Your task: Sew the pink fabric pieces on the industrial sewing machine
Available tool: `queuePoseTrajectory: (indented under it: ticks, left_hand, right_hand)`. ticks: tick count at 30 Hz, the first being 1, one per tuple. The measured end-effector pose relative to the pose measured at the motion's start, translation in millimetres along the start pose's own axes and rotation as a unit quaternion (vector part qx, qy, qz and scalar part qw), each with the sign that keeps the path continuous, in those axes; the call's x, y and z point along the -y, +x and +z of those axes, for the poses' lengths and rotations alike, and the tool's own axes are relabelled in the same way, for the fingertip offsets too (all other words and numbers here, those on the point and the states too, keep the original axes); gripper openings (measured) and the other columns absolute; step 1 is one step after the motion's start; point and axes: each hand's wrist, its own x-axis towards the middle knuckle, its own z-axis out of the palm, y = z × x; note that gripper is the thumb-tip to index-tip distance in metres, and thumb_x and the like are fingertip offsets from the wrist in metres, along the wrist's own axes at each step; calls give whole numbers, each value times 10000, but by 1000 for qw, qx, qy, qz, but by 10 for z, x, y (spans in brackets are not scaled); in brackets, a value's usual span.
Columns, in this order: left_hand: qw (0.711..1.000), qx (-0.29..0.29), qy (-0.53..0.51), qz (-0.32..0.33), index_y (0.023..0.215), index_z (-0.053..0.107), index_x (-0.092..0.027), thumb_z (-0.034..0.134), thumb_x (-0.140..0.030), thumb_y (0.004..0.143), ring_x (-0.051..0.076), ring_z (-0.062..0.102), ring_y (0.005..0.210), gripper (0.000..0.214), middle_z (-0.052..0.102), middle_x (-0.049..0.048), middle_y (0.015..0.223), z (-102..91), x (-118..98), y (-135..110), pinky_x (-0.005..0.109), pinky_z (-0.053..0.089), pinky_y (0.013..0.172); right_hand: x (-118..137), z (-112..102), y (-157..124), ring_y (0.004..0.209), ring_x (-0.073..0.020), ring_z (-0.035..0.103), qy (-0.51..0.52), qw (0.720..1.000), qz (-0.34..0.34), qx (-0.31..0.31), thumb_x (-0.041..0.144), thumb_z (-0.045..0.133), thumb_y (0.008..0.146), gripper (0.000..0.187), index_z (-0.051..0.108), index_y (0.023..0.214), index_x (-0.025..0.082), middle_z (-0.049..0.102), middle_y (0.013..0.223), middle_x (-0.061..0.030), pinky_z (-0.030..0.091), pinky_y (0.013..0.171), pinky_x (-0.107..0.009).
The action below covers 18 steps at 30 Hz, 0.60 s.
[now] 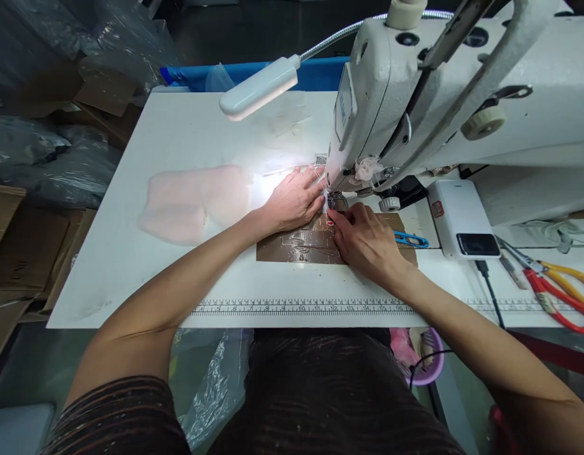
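My left hand lies flat, fingers stretched towards the needle area of a white sewing machine. Thin, pale see-through material shows at its fingertips, too fine to name. Just right of the presser foot, my right hand has thumb and forefinger pinched together; whatever is between them is too small to make out. A small red-and-white spot sits by that thumb. Both hands rest over a brown taped sheet on the machine table. Blue thread snips stick out beyond my right hand.
Sheer pale pink pieces lie on the white table at left. A lamp hangs above. To the right are a white power bank with a cable and scissors. A printed ruler runs along the front edge.
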Motion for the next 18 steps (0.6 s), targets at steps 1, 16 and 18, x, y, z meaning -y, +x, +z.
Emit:
queuePoseTrajectory:
  ticks: [1, 16, 18]
  left_hand:
    - [1000, -8, -1, 0, 1190, 645, -157, 299, -307, 1019, 343, 526, 1231, 415, 636, 167, 1182, 13, 7, -2, 530, 401, 1055]
    - [992, -126, -23, 15, 1025, 735, -228, 422, -247, 925, 221, 632, 924, 330, 738, 67, 1013, 40, -14, -122, 418, 477, 874]
    - [995, -86, -21, 36, 1042, 754, -236, 421, -291, 957, 220, 641, 943, 348, 754, 59, 1001, 44, -2, -119, 418, 466, 909]
  right_hand:
    - [12, 4, -3, 840, -249, 514, -13, 1000, -2, -8, 192, 481, 938, 361, 648, 1257, 168, 597, 988, -165, 437, 659, -352]
    - [52, 4, -39, 874, -263, 489, -33, 999, 6, -6, 164, 466, 941, 360, 631, 1260, 167, 595, 997, -168, 424, 661, -360]
    - [57, 1, -36, 872, -254, 489, -42, 999, 7, -10, 165, 478, 938, 345, 638, 1243, 170, 601, 995, -163, 417, 655, -346]
